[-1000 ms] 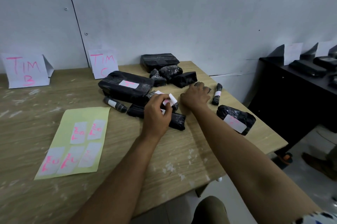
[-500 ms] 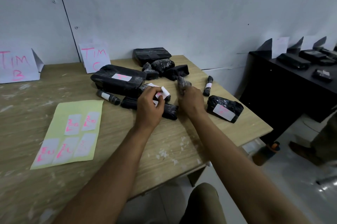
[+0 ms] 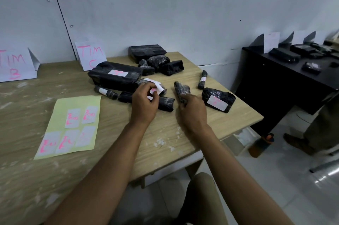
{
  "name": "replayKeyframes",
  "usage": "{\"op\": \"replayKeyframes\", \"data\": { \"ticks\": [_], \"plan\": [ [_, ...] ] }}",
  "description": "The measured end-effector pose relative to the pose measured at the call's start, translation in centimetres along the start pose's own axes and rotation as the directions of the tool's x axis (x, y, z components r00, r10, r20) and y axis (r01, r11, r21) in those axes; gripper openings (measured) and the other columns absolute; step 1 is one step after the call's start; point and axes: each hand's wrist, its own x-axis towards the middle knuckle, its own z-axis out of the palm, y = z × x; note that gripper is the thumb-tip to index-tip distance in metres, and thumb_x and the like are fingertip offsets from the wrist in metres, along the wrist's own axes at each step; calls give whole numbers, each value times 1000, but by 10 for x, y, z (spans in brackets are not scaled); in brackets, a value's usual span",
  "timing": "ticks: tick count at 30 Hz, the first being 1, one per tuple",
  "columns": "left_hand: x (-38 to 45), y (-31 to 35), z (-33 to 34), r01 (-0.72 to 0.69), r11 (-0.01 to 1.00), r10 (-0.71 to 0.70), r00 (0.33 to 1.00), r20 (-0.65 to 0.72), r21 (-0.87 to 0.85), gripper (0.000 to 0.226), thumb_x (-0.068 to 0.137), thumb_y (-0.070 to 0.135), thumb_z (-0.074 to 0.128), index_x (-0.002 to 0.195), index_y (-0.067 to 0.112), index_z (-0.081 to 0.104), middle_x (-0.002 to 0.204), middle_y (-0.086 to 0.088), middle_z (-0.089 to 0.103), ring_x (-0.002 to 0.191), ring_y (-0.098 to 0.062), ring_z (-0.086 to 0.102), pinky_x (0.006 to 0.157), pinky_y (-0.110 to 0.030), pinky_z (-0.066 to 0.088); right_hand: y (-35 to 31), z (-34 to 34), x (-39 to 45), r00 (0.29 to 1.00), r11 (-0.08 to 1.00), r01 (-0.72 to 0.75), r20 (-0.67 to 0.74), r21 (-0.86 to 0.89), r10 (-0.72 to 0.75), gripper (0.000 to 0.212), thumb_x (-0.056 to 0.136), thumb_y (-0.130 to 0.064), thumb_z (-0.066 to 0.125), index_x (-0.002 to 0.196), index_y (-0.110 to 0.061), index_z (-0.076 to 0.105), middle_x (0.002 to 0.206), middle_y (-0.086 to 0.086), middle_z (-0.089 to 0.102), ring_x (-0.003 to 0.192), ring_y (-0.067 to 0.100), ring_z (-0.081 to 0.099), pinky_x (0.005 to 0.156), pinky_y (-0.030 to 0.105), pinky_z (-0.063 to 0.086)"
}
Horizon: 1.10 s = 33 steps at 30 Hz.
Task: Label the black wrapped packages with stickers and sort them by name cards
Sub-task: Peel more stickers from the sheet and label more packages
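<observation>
My left hand point(image 3: 145, 103) pinches a white sticker point(image 3: 158, 88) with pink writing, held above a long black package point(image 3: 165, 103). My right hand point(image 3: 192, 110) grips a small black wrapped package point(image 3: 180, 88), lifted just off the wooden table point(image 3: 128, 133). A large labelled black package point(image 3: 115, 76) lies in front of the name card "TIM C" point(image 3: 90, 56). The card "TIM B" point(image 3: 15, 65) stands at the far left. A yellow-green sticker sheet point(image 3: 71, 125) with several pink-marked stickers lies at the left. A labelled package point(image 3: 218, 99) sits to the right.
Unlabelled black packages point(image 3: 156, 59) cluster at the table's back by the wall. Two small labelled rolls point(image 3: 202, 79) point(image 3: 105, 92) lie on the table. A black side table point(image 3: 286, 74) at the right carries more packages and cards. Another person's leg and shoe point(image 3: 300, 142) stand on the floor.
My right hand picked the small black package off the table near the back right and drew it toward me. My left hand kept hold of the sticker.
</observation>
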Motion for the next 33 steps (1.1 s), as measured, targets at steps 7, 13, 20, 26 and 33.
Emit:
{"op": "replayKeyframes", "data": {
  "ticks": [7, 13, 20, 26, 33],
  "plan": [
    [-2, 1, 0, 14, 1000, -14, 1000, -1, -6, 12, 85, 6, 55, 91, 4, 65, 89, -7, 64, 79, -21, 59, 63, -43, 52, 7, 5, -11, 1000, 1000, 17, -13, -15, -17, 38, 83, -6, 59, 118, -10, 70, 120, 10, 69, 106, 33, 63, 97, 39, 49],
    [-4, 4, -4, 29, 1000, -29, 1000, -6, -5, 14, 84, 0, 57, 93, 4, 66, 92, -9, 65, 82, -18, 59, 63, -36, 53, 6, -1, -19, 1000, 1000, 5, 14, -29, -4, 35, 90, -8, 57, 123, -10, 68, 129, 9, 64, 115, 32, 56, 99, 31, 39],
    [-3, 6, -4, 30, 1000, -30, 1000, 0, 7, 13, 84, 2, 56, 92, 5, 65, 90, -8, 64, 80, -17, 58, 62, -34, 52, 8, -8, -34, 1000, 1000, 4, 27, -22, -4, 34, 92, -11, 55, 124, -13, 67, 131, 7, 62, 114, 34, 56, 99, 34, 43],
    [-3, 6, -4, 22, 999, -22, 1000, 4, 39, 13, 84, 4, 56, 92, 4, 66, 90, -10, 64, 81, -19, 59, 62, -38, 53, 13, -12, -52, 998, 999, -13, 56, -40, 15, 36, 94, -17, 54, 128, -18, 65, 136, 3, 59, 117, 28, 53, 85, 19, 25],
    [-6, 14, -16, -14, 999, 13, 1000, 15, 36, 15, 85, 2, 56, 95, 2, 66, 93, -10, 64, 83, -17, 59, 62, -23, 52, 6, -21, -83, 997, 998, -45, 66, -41, 47, 35, 94, -23, 57, 128, -17, 64, 132, 5, 57, 111, 30, 51, 79, 20, 21]
  ]
}}
